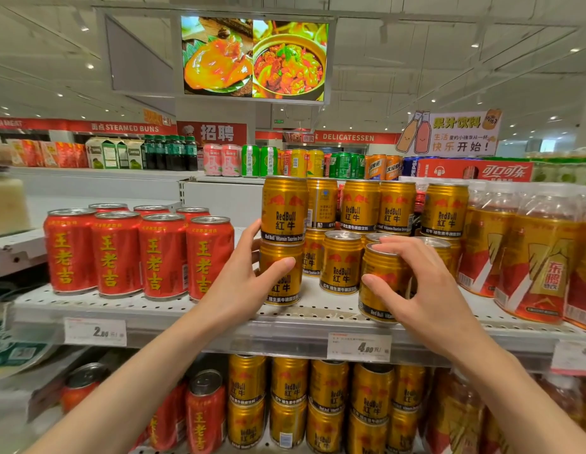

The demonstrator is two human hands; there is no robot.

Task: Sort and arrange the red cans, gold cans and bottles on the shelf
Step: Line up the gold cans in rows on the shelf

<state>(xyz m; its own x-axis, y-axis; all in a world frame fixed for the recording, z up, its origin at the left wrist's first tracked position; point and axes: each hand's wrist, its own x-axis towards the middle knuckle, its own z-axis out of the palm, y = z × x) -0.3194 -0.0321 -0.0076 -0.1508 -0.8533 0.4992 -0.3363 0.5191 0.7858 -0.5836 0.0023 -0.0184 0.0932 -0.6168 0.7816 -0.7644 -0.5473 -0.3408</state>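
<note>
Gold-can step: left hand [242, 276] fingers clamped on stacked Red Bull can [282, 283], right hand [425, 290] fingers clamped on front Red Bull can [381, 283] (tilted, frame centre); next, likely set it upright in row.

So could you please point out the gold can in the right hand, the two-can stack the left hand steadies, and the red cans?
Right-hand gold can [381, 283], head view: its ribbed side.
Two-can stack [284, 211], head view: top can's label.
Red cans [163, 257], head view: a front can's label.

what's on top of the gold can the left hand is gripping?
Another gold can stands stacked on the gripped gold can, under the left hand. The seam between them is partly covered by fingers.
</note>
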